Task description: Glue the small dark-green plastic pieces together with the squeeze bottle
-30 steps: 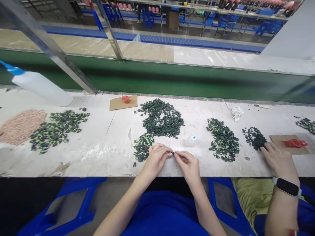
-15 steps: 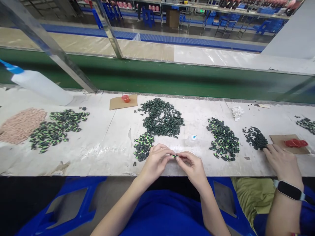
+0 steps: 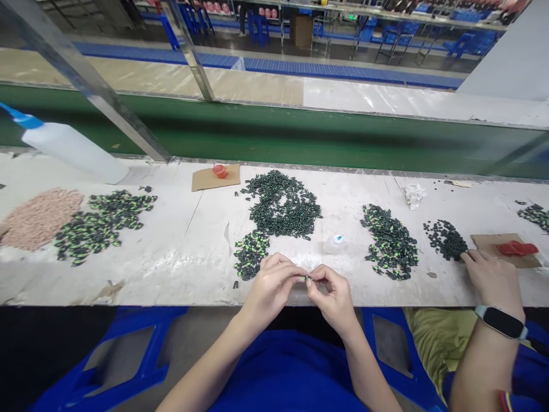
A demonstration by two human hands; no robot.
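Between my fingertips is a small black-and-green piece, mostly covered by the fingers. My left hand pinches it from the left, and my right hand grips its other end with thumb and forefinger. Both hands are just over the front edge of the white table. Close beside my left hand lies a small pile of black-and-green pieces. Behind it spreads a larger pile of dark green pieces. A small clear bottle with a blue tip stands beyond my right hand.
At right, a co-worker's hand touches a black pile near a red item on cardboard. Another black-and-green pile lies nearer. On the left are a large white bottle, pink pieces and a red cup.
My right hand's fingers have shifted slightly around the small piece, which sits a little lower. The co-worker's hand has barely moved.
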